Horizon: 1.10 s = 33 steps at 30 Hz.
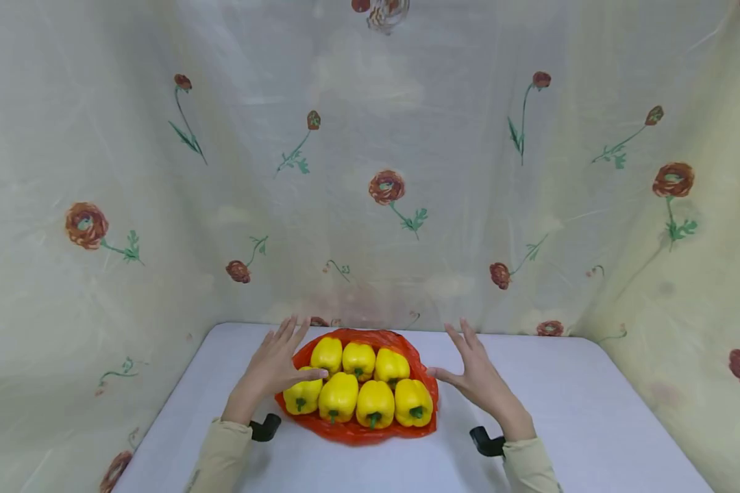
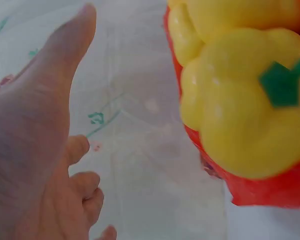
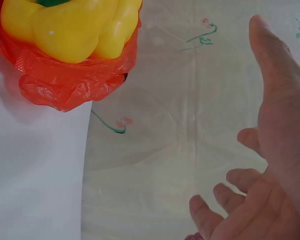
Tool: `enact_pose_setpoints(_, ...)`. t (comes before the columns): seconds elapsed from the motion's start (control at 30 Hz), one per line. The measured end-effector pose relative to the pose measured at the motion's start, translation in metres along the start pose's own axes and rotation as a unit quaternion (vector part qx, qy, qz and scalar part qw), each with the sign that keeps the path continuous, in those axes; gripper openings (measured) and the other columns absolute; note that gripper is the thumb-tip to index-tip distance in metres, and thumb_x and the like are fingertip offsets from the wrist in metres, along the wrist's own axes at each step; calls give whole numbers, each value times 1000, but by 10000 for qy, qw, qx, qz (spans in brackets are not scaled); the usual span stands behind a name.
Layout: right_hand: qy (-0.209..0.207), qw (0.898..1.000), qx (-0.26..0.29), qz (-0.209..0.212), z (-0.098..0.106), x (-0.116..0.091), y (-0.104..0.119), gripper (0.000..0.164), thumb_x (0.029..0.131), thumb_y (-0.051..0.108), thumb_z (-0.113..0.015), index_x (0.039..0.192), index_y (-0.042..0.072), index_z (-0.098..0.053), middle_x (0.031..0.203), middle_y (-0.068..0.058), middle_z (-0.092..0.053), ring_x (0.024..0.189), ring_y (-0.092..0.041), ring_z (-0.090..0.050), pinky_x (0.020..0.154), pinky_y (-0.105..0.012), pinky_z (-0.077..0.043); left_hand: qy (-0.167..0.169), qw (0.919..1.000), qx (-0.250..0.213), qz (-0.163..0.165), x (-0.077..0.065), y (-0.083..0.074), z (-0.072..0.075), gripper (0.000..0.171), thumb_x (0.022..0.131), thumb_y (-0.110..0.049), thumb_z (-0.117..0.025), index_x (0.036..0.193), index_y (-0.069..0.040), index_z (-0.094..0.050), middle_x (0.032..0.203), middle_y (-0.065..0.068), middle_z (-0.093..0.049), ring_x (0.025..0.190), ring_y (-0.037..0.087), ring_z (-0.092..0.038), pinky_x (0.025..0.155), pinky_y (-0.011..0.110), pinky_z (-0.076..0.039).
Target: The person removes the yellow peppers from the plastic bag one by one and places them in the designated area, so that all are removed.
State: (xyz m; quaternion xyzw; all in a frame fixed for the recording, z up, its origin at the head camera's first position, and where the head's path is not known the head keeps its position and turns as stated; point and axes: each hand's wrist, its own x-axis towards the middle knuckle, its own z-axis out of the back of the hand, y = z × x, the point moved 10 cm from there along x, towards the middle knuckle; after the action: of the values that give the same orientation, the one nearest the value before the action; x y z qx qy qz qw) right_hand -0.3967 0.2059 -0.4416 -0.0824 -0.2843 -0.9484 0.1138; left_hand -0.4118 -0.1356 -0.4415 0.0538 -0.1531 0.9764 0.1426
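Observation:
Several yellow bell peppers [image 1: 339,397] with green stems sit in two rows on a spread red plastic bag [image 1: 360,435] on the white table. My left hand [image 1: 273,368] is at the left side of the bag, fingers spread, its thumb overlapping the peppers in the head view. On the other side, my right hand [image 1: 477,375] has its fingers spread too, thumb pointing at the bag's right edge. In the left wrist view a gap separates the hand [image 2: 35,150] from the nearest pepper [image 2: 235,105]. The right wrist view likewise shows space between the hand [image 3: 285,160] and the bag [image 3: 75,82].
The white table [image 1: 580,411] extends to both sides of the bag and in front of it. A pale curtain [image 1: 456,226] printed with red flowers hangs behind the table and along its sides. Black wrist mounts [image 1: 487,441] stick out below the hands.

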Motion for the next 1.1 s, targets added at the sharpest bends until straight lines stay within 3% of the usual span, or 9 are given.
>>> enact_pose_setpoints(0.13, 164, 9996, 234, -7, -7, -1, -1, 101, 77, 61, -70, 156, 23, -19, 163, -15, -1, 144, -48, -16, 103, -72, -30, 406, 9991, -109, -67, -6, 9, -14, 116, 70, -73, -65, 156, -13, -14, 161, 18, -12, 148, 38, -12, 119, 59, -12)
enact_pose_setpoints(0.37, 324, 9987, 387, 9, -16, 1, -3, 102, 76, 65, -67, 155, 22, -19, 163, -14, -7, 145, -46, -19, 104, -72, -29, 1139, 9929, -341, -54, -14, 28, -44, 119, 68, -71, -70, 156, -15, -13, 164, 10, -8, 150, 33, -8, 120, 58, -8)
enact_pose_setpoints(0.6, 422, 9974, 579, 85, -26, 1, -4, 98, 79, 55, -72, 155, 19, -22, 163, -12, -13, 146, -41, -20, 107, -70, -27, 1211, 9903, -667, -162, -19, 41, -63, 120, 66, -68, -75, 156, -15, -16, 164, 7, -10, 151, 31, -9, 119, 61, -8)
enact_pose_setpoints(0.83, 503, 9956, 786, 2, -35, 1, -4, 97, 79, 52, -73, 154, 17, -23, 159, -13, -23, 144, -40, -25, 109, -67, -27, 1265, 9849, -1183, -9, -22, 51, -79, 119, 65, -66, -76, 156, -20, -15, 164, 3, -9, 151, 30, -7, 118, 63, -7)
enact_pose_setpoints(1.1, 712, 9913, 1087, -207, -45, -1, -7, 90, 80, 48, -74, 152, 19, -29, 157, -14, -29, 140, -41, -33, 106, -65, -35, 1412, 9735, -1782, 254, -23, 66, -97, 118, 64, -64, -79, 156, -22, -17, 164, 2, -12, 150, 31, -11, 115, 64, -18)
